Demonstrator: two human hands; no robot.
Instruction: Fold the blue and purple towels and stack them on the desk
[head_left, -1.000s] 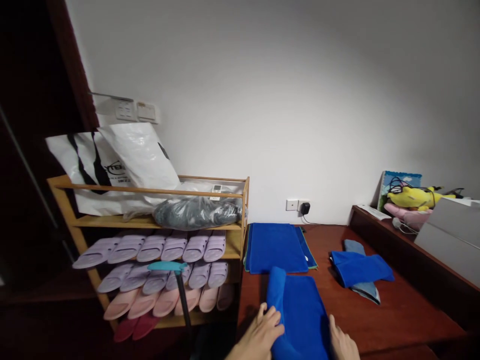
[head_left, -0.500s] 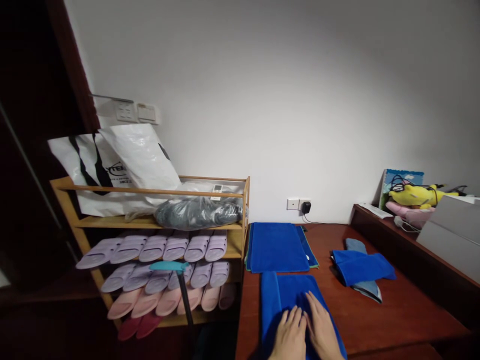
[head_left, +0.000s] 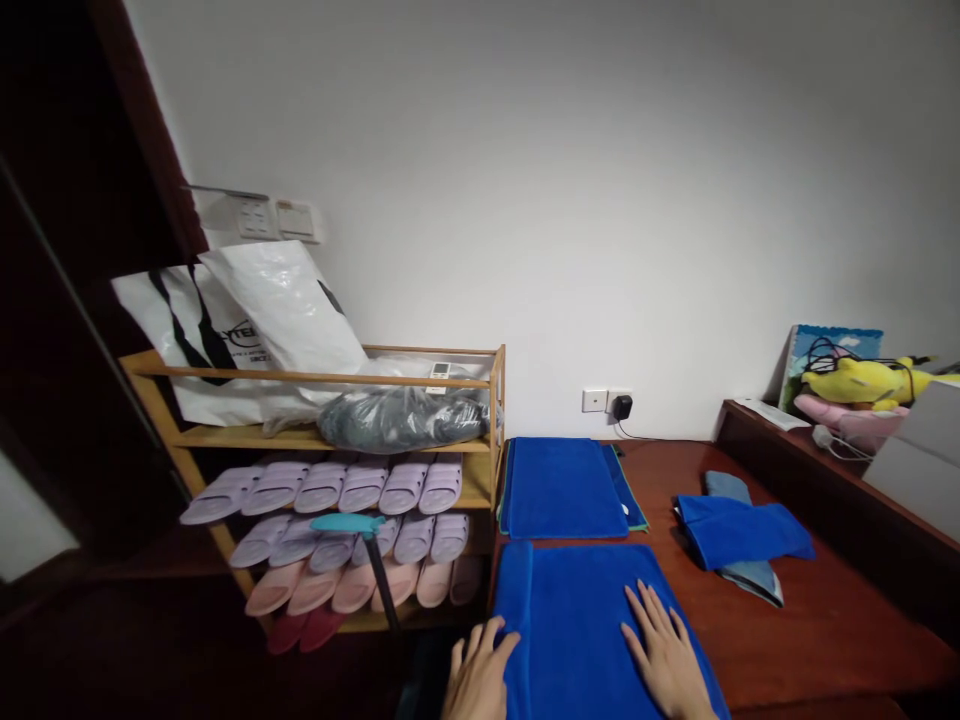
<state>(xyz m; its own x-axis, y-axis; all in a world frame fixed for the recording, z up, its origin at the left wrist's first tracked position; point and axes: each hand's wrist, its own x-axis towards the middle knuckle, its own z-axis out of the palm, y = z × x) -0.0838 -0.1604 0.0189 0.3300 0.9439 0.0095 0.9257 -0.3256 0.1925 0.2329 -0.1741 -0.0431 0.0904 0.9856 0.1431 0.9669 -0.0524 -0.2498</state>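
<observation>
A blue towel [head_left: 581, 620], folded with a raised strip down its left side, lies on the brown table in front of me. My left hand [head_left: 478, 672] is at that left edge, its fingers apart and slightly bent, touching the folded strip. On the towel's right half rests my right hand [head_left: 664, 645], flat with fingers spread. Just behind is a stack of folded blue towels [head_left: 562, 488], one showing a green-trimmed edge. To the right, a rolled blue cloth [head_left: 742, 532] lies across a grey-blue cloth [head_left: 727, 487].
A wooden shoe rack [head_left: 491, 470] at left holds several rows of slippers [head_left: 360, 485], with a white bag [head_left: 289, 310] on top. A teal-topped black pole [head_left: 349, 524] stands before it. Along the right, a raised ledge [head_left: 757, 440] carries a yellow plush toy [head_left: 855, 382].
My hands have moved apart from the towel's middle: the left to its left edge, the right toward its right side. The view has shifted slightly.
</observation>
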